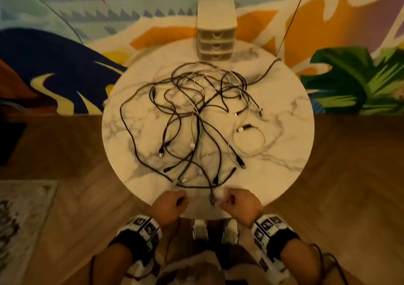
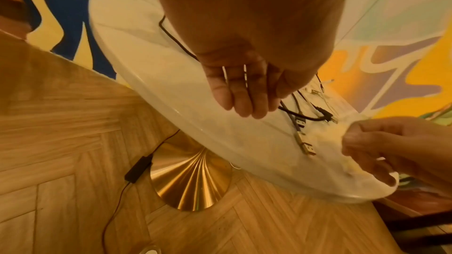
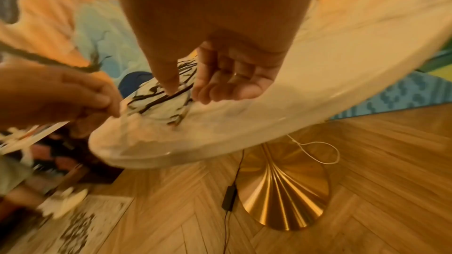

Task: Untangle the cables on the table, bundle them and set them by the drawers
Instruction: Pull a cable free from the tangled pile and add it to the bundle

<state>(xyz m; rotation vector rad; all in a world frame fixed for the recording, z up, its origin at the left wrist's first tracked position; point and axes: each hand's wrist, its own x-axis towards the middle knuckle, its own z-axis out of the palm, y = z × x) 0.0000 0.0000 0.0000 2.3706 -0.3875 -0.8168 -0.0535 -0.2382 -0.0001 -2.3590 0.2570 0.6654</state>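
no legible text, labels or numbers

Head view looks straight down; both wrist views – close, oblique – share the table [image 1: 284, 136].

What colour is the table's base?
Shiny gold, with ribbed flutes, on the table base; the right wrist view shows it best.

Dim, warm yellowish light; soft motion blur, strong wide-angle edge distortion.
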